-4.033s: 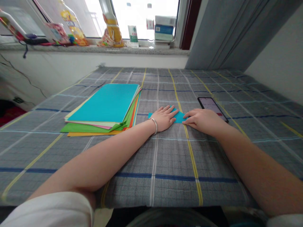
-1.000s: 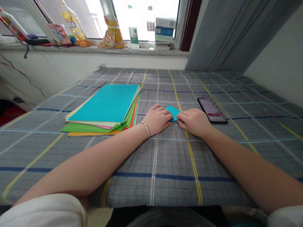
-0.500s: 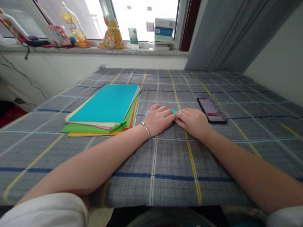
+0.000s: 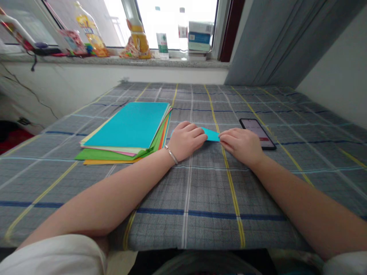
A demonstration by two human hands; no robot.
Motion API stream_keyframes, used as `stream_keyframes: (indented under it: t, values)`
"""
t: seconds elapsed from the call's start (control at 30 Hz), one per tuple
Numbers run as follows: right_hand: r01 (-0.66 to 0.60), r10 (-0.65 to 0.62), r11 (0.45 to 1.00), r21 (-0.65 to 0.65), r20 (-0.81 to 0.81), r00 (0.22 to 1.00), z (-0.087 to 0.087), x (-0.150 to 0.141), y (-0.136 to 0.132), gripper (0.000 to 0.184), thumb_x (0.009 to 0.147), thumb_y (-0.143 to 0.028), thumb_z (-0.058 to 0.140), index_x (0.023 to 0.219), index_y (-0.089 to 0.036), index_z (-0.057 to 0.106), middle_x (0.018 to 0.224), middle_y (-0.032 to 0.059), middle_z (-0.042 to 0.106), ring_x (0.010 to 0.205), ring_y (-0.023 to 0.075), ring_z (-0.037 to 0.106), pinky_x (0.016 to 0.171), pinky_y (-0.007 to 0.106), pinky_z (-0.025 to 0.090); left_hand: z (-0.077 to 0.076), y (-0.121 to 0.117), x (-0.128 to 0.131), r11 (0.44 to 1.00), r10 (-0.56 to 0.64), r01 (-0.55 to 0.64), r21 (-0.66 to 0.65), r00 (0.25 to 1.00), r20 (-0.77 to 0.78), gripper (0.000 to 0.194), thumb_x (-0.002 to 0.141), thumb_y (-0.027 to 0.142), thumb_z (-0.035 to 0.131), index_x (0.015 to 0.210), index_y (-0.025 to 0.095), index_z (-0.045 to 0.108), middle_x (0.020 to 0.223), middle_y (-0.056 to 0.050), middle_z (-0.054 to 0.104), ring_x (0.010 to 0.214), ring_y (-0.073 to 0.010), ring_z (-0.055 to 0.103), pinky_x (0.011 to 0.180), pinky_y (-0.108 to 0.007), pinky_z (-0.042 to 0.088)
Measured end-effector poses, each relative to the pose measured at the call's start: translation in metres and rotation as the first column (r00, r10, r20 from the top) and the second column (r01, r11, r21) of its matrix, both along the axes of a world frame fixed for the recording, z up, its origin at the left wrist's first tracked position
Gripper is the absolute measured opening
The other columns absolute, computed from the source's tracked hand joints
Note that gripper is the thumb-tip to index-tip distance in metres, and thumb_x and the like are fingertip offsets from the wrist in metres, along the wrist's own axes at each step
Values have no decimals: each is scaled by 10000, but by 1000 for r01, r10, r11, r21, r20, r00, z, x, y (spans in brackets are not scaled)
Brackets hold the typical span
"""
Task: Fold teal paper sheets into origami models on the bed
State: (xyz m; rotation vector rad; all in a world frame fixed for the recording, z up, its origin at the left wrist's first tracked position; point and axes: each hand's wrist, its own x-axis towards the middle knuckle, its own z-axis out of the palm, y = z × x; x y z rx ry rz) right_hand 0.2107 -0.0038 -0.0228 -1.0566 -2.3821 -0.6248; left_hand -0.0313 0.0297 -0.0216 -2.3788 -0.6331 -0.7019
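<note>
A small folded piece of turquoise paper lies on the grey checked cloth between my two hands. My left hand, with a bracelet at the wrist, has its fingers curled and pinches the paper's left end. My right hand is closed on the paper's right end with its fingertips. Most of the paper is hidden under the fingers.
A stack of coloured paper sheets, turquoise on top, lies to the left of my hands. A phone with a lit screen lies just right of my right hand. Bottles and boxes stand on the windowsill at the back.
The hands have drawn slightly apart, so more of the turquoise paper shows between them. Four seconds ago the left hand lay flat on the paper; its fingers are curled now.
</note>
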Motion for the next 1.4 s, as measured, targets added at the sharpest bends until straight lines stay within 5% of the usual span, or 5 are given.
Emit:
stream_keyframes:
  t: [0.57, 0.77, 0.97, 1.4]
  values:
    - [210, -207, 977, 41, -75, 976, -4, 20, 10, 110, 889, -242, 574, 843, -216, 671, 948, 17, 758, 862, 206, 675, 657, 322, 440, -4, 16, -15, 997, 48, -53, 56, 994, 95, 181, 953, 257, 514, 820, 226, 633, 865, -1, 699, 768, -166, 575, 752, -338, 386]
    - [34, -26, 990, 137, -54, 998, -1, -5, 2, 175, 883, -272, 604, 1030, -189, 651, 1200, 60, 701, 1181, 266, 572, 969, 404, 413, -9, 13, -2, 1000, 21, -23, 8, 990, 141, 164, 951, 257, 518, 835, 227, 630, 857, 1, 689, 777, -161, 576, 746, -332, 378]
    - [-42, 40, 992, 121, 20, 999, 1, -20, -5, 158, 957, -266, 536, 968, -216, 685, 1060, 4, 749, 984, 191, 642, 831, 334, 441, -9, 7, 11, 989, -141, 135, 58, 984, 112, 194, 971, 297, 505, 830, 232, 622, 840, 18, 691, 755, -145, 559, 755, -323, 379]
    - [-33, 43, 984, 175, -58, 997, 3, -14, -4, 170, 947, -266, 570, 866, -234, 717, 986, -29, 775, 870, 162, 676, 745, 329, 385, -7, 12, 3, 994, -107, 104, 31, 987, 118, 210, 968, 286, 506, 798, 225, 613, 780, 16, 676, 746, -150, 552, 774, -329, 378]
